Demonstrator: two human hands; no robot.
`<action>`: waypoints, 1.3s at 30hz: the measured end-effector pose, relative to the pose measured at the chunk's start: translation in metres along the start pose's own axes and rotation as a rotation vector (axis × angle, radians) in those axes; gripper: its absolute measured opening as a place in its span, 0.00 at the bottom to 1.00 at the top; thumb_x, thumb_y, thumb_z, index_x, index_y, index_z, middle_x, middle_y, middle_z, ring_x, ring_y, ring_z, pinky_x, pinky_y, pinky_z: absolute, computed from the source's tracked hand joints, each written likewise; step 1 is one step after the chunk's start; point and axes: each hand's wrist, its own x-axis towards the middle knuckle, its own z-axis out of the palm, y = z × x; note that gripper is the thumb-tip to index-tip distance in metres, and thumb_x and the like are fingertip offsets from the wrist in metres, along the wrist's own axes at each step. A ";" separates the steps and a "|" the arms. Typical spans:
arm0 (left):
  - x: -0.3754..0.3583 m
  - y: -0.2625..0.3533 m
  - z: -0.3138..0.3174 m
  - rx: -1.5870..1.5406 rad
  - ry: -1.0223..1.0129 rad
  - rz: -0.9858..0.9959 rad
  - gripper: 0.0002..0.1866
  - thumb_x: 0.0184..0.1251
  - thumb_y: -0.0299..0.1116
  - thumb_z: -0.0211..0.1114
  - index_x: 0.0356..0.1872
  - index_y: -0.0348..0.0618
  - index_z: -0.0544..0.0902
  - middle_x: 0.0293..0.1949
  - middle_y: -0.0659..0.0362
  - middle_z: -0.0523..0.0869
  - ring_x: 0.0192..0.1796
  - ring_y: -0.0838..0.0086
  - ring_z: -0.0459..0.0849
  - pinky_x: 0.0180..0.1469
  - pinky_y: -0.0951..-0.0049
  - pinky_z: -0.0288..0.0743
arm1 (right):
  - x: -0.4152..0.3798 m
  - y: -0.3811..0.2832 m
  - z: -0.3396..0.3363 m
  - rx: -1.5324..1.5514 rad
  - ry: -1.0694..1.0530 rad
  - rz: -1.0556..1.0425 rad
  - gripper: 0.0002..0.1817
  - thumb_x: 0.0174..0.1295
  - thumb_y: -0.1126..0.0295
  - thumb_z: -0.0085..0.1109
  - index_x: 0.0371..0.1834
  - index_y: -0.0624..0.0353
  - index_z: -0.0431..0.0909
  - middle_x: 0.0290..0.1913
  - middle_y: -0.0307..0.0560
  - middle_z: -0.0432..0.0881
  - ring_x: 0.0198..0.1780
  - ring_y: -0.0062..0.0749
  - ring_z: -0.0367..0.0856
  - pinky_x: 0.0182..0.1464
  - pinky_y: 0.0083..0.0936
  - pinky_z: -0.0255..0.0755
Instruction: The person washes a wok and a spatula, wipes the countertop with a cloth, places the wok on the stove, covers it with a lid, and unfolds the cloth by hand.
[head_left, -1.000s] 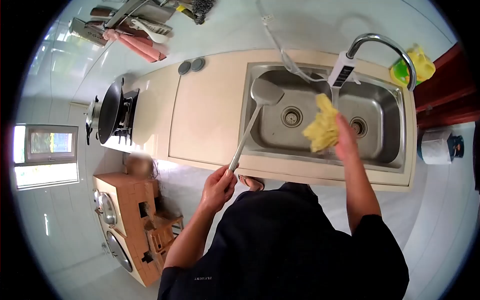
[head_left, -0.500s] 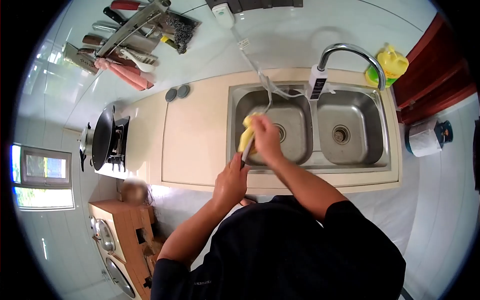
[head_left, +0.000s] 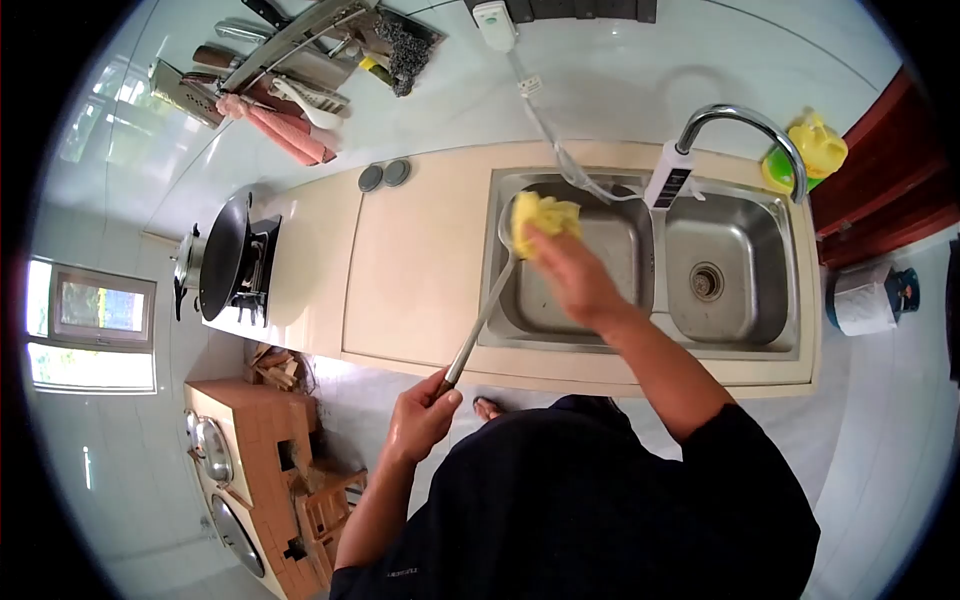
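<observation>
My left hand [head_left: 420, 422] is closed around the dark grip of a long metal ladle [head_left: 483, 318], low in front of the counter. The shaft slants up and away over the left sink basin's near edge. A yellow cloth [head_left: 546, 218] is in my right hand [head_left: 575, 280], pressed at the ladle's rounded head. The cloth hides most of that head, so its full shape does not show. Beneath them is the left basin [head_left: 600, 312] of the steel double sink.
A chrome faucet [head_left: 745, 112] arches over the right basin [head_left: 742, 312]. A yellow jug [head_left: 820, 150] stands behind it. Two grey round discs [head_left: 384, 175] lie on the counter [head_left: 410, 270]. Leftward, a black wok [head_left: 226, 258] rests at the stove. Knives hang on a wall rack [head_left: 290, 45].
My left hand has moved down and left, exposing more of the ladle's shaft. My right hand with the cloth has gone from the shaft to the ladle's head. The whole view has shifted slightly.
</observation>
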 end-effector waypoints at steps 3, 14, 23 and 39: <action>-0.011 -0.002 -0.007 0.128 0.062 0.090 0.30 0.66 0.29 0.70 0.69 0.38 0.74 0.29 0.70 0.75 0.30 0.87 0.70 0.33 0.82 0.66 | 0.016 0.003 0.036 -0.104 -0.013 -0.142 0.22 0.74 0.71 0.53 0.70 0.54 0.71 0.56 0.51 0.78 0.58 0.39 0.77 0.61 0.28 0.69; -0.072 -0.078 -0.162 1.079 0.545 0.773 0.27 0.68 0.23 0.65 0.69 0.43 0.72 0.30 0.62 0.78 0.34 0.81 0.80 0.29 0.72 0.75 | 0.055 -0.078 0.180 0.923 0.156 0.637 0.17 0.75 0.61 0.52 0.52 0.64 0.81 0.44 0.40 0.83 0.46 0.24 0.79 0.51 0.24 0.73; -0.179 -0.161 -0.255 -1.077 -0.139 0.247 0.26 0.82 0.39 0.48 0.76 0.42 0.61 0.27 0.56 0.72 0.13 0.81 0.61 0.09 0.81 0.58 | 0.025 -0.239 0.331 0.541 -0.101 -0.292 0.25 0.75 0.70 0.50 0.72 0.68 0.66 0.71 0.60 0.70 0.72 0.48 0.69 0.71 0.35 0.63; -0.208 -0.195 -0.361 -1.132 0.100 0.488 0.28 0.79 0.41 0.54 0.75 0.40 0.64 0.24 0.58 0.71 0.12 0.79 0.65 0.11 0.80 0.61 | 0.123 -0.178 0.517 1.105 -0.061 0.583 0.25 0.77 0.54 0.49 0.63 0.65 0.77 0.59 0.46 0.81 0.61 0.30 0.78 0.65 0.28 0.68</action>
